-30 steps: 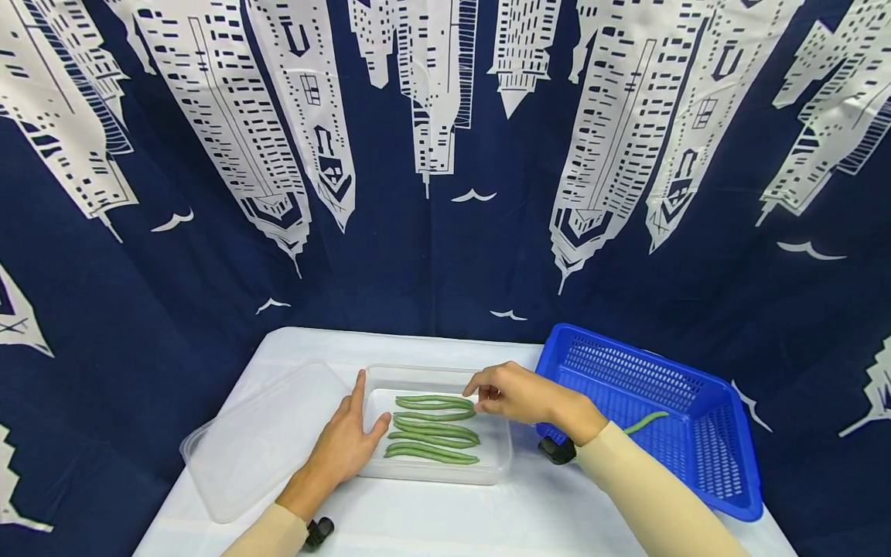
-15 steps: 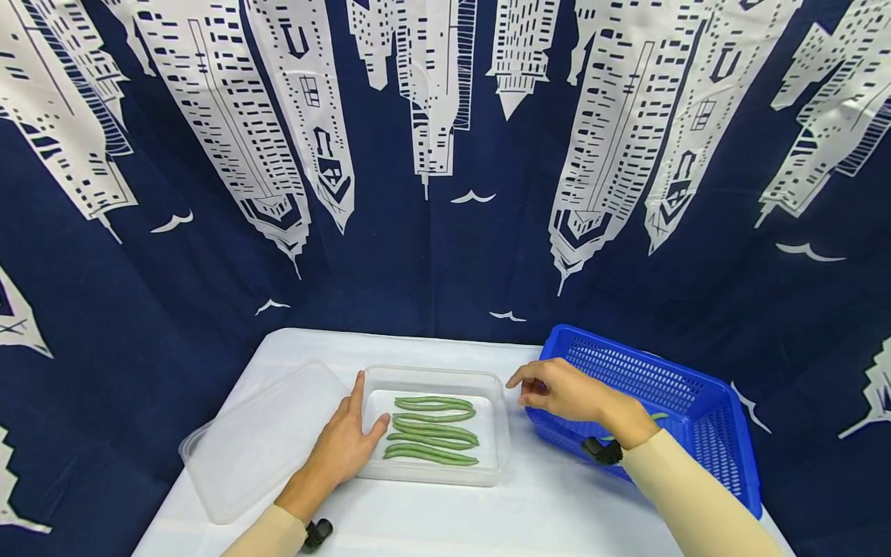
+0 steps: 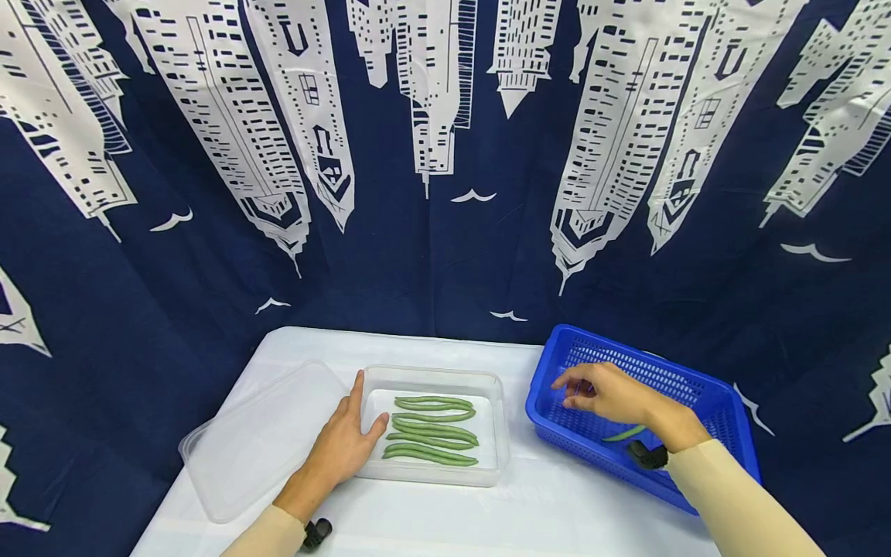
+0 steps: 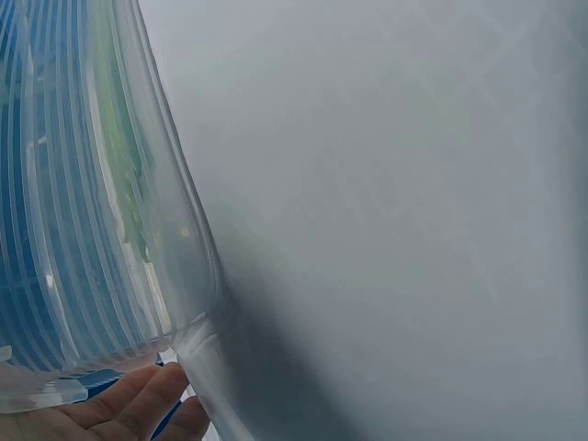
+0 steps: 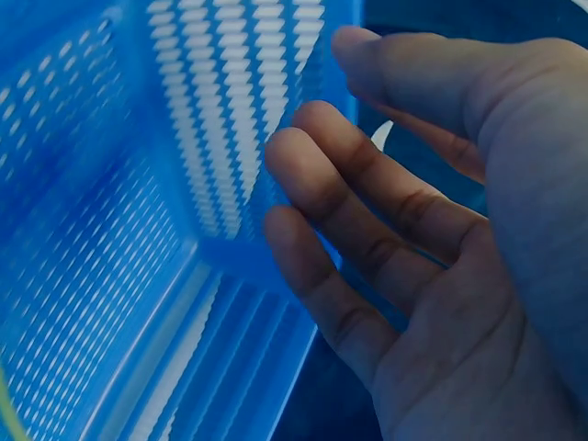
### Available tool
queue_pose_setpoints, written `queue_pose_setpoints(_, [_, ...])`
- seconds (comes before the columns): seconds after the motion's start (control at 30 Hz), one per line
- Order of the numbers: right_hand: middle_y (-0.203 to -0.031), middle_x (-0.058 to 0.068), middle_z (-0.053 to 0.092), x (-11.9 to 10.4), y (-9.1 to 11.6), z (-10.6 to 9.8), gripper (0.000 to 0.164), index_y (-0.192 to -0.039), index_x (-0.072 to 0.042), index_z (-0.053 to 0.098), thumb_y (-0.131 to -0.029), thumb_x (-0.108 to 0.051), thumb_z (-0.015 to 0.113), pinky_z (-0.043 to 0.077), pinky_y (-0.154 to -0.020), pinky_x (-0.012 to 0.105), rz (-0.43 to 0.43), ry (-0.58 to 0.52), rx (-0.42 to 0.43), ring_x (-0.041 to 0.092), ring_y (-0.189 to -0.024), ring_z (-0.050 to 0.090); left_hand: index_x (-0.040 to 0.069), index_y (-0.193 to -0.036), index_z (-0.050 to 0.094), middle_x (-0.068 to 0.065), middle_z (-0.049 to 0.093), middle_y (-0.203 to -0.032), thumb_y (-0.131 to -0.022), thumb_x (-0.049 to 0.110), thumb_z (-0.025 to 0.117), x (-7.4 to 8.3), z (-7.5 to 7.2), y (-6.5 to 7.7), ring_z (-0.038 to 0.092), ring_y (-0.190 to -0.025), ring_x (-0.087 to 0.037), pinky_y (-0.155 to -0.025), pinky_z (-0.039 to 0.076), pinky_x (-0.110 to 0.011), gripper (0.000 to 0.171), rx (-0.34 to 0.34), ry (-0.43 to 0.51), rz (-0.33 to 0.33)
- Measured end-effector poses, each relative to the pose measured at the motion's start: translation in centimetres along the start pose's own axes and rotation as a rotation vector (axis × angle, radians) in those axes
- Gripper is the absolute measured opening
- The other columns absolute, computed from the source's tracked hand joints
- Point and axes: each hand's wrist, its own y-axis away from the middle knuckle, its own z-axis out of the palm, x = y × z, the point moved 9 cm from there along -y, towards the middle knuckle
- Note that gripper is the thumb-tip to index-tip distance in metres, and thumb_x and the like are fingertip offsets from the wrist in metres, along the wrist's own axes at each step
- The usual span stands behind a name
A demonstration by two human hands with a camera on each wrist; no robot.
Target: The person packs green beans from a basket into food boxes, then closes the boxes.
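Note:
Several green beans (image 3: 435,431) lie side by side in a clear plastic container (image 3: 503,433) at the middle of the table. My left hand (image 3: 346,443) rests against the container's left side, fingers extended; the left wrist view shows fingertips (image 4: 170,378) touching its clear wall. Over the blue basket (image 3: 557,433) hovers my right hand (image 3: 605,391), fingers loosely bent and nothing between them, as the right wrist view also shows with the hand (image 5: 413,239) beside the perforated wall. One green bean (image 3: 624,434) lies in the basket below that hand, partly hidden by the wrist.
A clear lid (image 3: 267,441) lies flat on the white table (image 3: 418,518), left of the container. A dark blue curtain (image 3: 431,263) with white building prints hangs behind the table's far edge. Each wrist carries a small black camera (image 3: 647,455).
My right hand has moved right from above the beans in the container to over the blue basket. The left hand and the beans stay in place.

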Motion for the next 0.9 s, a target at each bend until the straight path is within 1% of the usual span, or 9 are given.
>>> queue_pose_setpoints(0.13, [-0.107, -0.007, 0.082, 1.7, 1.4, -0.3, 0.023, -0.126, -0.009, 0.086, -0.105, -0.015, 0.089, 0.066, -0.085, 0.031, 0.007, 0.001, -0.008, 0.007, -0.096, 0.073, 0.014, -0.189, 0.009, -0.032, 0.059, -0.165, -0.118, 0.051, 0.062, -0.1, 0.1, 0.0, 0.064, -0.15, -0.056, -0.122, 0.054, -0.071, 0.096, -0.005, -0.002, -0.007])
queue_pose_setpoints(0.2, [-0.113, -0.005, 0.083, 2.7, 2.0, -0.3, 0.024, -0.127, -0.01, 0.086, -0.104, -0.017, 0.09, 0.068, -0.089, 0.035, 0.034, -0.004, -0.022, 0.012, -0.101, 0.076, 0.014, -0.189, 0.009, -0.032, 0.059, -0.165, -0.118, 0.051, 0.063, -0.2, 0.2, 0.0, 0.064, -0.15, -0.056, -0.123, 0.054, -0.071, 0.096, -0.005, 0.0, -0.009])
queue_pose_setpoints(0.33, [-0.126, 0.007, 0.085, 4.9, 3.1, -0.3, 0.03, -0.132, -0.008, 0.084, -0.105, -0.019, 0.089, 0.07, -0.098, 0.049, 0.104, -0.014, -0.062, 0.028, -0.112, 0.079, 0.015, -0.189, 0.009, -0.032, 0.058, -0.167, -0.118, 0.051, 0.062, -0.3, 0.2, 0.0, 0.063, -0.151, -0.056, -0.123, 0.053, -0.071, 0.096, -0.001, 0.004, -0.011])
queue_pose_setpoints(0.43, [-0.133, 0.013, 0.085, 6.5, 3.8, -0.2, 0.033, -0.134, -0.005, 0.083, -0.104, -0.019, 0.09, 0.068, -0.104, 0.059, 0.162, -0.013, -0.099, 0.036, -0.119, 0.079, 0.015, -0.189, 0.009, -0.032, 0.057, -0.169, -0.118, 0.052, 0.062, -0.3, 0.2, -0.1, 0.063, -0.152, -0.057, -0.124, 0.053, -0.071, 0.096, 0.001, 0.006, -0.012])
queue_pose_setpoints(0.53, [-0.135, 0.015, 0.085, 7.9, 4.5, -0.2, 0.036, -0.134, -0.004, 0.083, -0.102, -0.018, 0.092, 0.065, -0.108, 0.066, 0.203, 0.001, -0.123, 0.04, -0.124, 0.079, 0.015, -0.189, 0.009, -0.032, 0.056, -0.17, -0.118, 0.052, 0.062, -0.4, 0.2, -0.2, 0.062, -0.153, -0.056, -0.124, 0.053, -0.071, 0.097, 0.0, 0.006, -0.014])
queue_pose_setpoints(0.7, [-0.135, 0.014, 0.085, 9.8, 5.4, -0.1, 0.039, -0.133, -0.004, 0.083, -0.098, -0.017, 0.095, 0.061, -0.11, 0.072, 0.229, 0.019, -0.124, 0.043, -0.126, 0.078, 0.015, -0.189, 0.008, -0.032, 0.055, -0.172, -0.118, 0.052, 0.063, -0.4, 0.1, -0.3, 0.06, -0.155, -0.056, -0.125, 0.052, -0.071, 0.098, 0.004, 0.01, -0.016])
queue_pose_setpoints(0.8, [-0.136, 0.014, 0.084, 10.9, 5.9, 0.1, 0.04, -0.131, -0.006, 0.084, -0.095, -0.015, 0.097, 0.057, -0.113, 0.077, 0.241, 0.002, -0.127, 0.048, -0.13, 0.075, 0.015, -0.189, 0.008, -0.032, 0.054, -0.172, -0.117, 0.051, 0.064, -0.4, 0.2, -0.2, 0.059, -0.156, -0.057, -0.126, 0.051, -0.072, 0.098, 0.002, 0.015, -0.021])
queue_pose_setpoints(0.87, [-0.137, 0.018, 0.083, 11.4, 6.1, 0.4, 0.041, -0.13, -0.006, 0.085, -0.092, -0.013, 0.099, 0.054, -0.113, 0.082, 0.237, -0.013, -0.133, 0.053, -0.132, 0.073, 0.014, -0.189, 0.008, -0.032, 0.054, -0.172, -0.118, 0.051, 0.064, -0.4, 0.2, -0.2, 0.059, -0.156, -0.057, -0.126, 0.052, -0.071, 0.098, 0.0, 0.011, -0.019])
queue_pose_setpoints(0.9, [-0.137, 0.018, 0.083, 11.8, 6.3, 0.6, 0.041, -0.129, -0.007, 0.085, -0.091, -0.014, 0.1, 0.054, -0.113, 0.082, 0.243, -0.018, -0.136, 0.054, -0.134, 0.072, 0.014, -0.189, 0.009, -0.032, 0.055, -0.171, -0.117, 0.05, 0.064, -0.4, 0.2, -0.2, 0.06, -0.156, -0.057, -0.126, 0.051, -0.071, 0.097, 0.0, 0.012, -0.019])
